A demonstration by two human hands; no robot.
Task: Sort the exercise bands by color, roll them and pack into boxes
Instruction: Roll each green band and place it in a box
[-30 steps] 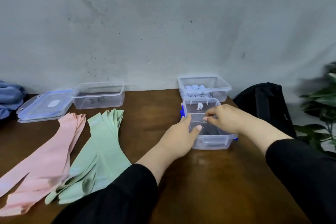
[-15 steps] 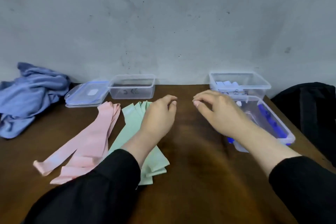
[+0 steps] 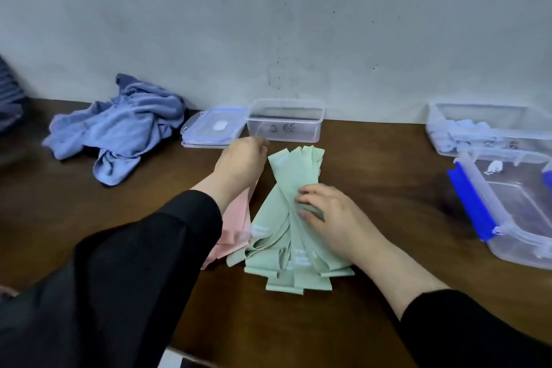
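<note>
Down on the table (image 3: 373,293) the green bands (image 3: 286,236) lie fanned in a loose stack at centre, and they look thin, limp and light, the sort of rubbery strip that slides off its neighbours, so my bet is one gets peeled off by an end, flattened and rolled tight from there. The pink bands (image 3: 236,218) lie just left of the green, touching them, mostly covered by the left forearm, so how many there are is anyone's guess. At the right edge a lidded box (image 3: 507,212) with blue clips is cut off by the frame; behind it a second box (image 3: 478,128) holds pale blue rolls, too blurred to count. Against the wall a clear empty box (image 3: 286,120) stands with a lid (image 3: 215,130) flat beside it and a blue cloth (image 3: 119,125) heaped further left. The right hand (image 3: 325,212) rests on the green stack, fingers bent and pressing its top strip; whether it pinches one I cannot tell. The left hand (image 3: 242,158) reaches over the far end of the pink bands, its fingers curled out of sight and smeared, grip unclear.
</note>
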